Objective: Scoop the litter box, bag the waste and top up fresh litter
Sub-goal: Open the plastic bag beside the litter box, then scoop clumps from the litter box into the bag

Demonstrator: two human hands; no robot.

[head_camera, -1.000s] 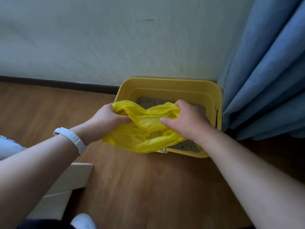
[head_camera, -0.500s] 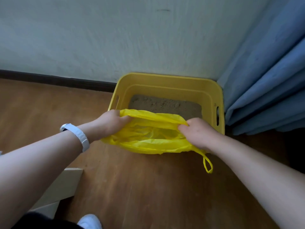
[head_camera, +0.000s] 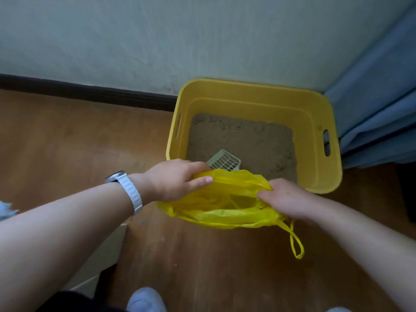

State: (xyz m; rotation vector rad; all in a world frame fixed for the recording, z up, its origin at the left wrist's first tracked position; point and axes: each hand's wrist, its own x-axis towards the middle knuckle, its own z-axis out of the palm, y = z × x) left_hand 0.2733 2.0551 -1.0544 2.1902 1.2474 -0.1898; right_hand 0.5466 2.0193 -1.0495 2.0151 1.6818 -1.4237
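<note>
A yellow plastic litter box point(head_camera: 315, 122) stands on the wooden floor against the wall, holding sandy brown litter point(head_camera: 247, 140). A pale slotted scoop point(head_camera: 224, 160) lies in the litter at the near left corner. In front of the box I hold a yellow plastic bag point(head_camera: 225, 216) with its mouth spread open. My left hand point(head_camera: 177, 181) grips the bag's left rim and my right hand point(head_camera: 286, 197) grips its right rim. One bag handle loop point(head_camera: 296, 244) dangles below my right hand.
A blue curtain point(head_camera: 378, 109) hangs right of the box. A dark skirting board point(head_camera: 85, 93) runs along the white wall. A pale box-like object point(head_camera: 108, 255) sits under my left forearm, and a light slipper point(head_camera: 146, 299) shows at the bottom.
My hands have pulled the bag back toward me and lower, off the box, spreading its mouth wider. The scoop and most of the litter have come into view.
</note>
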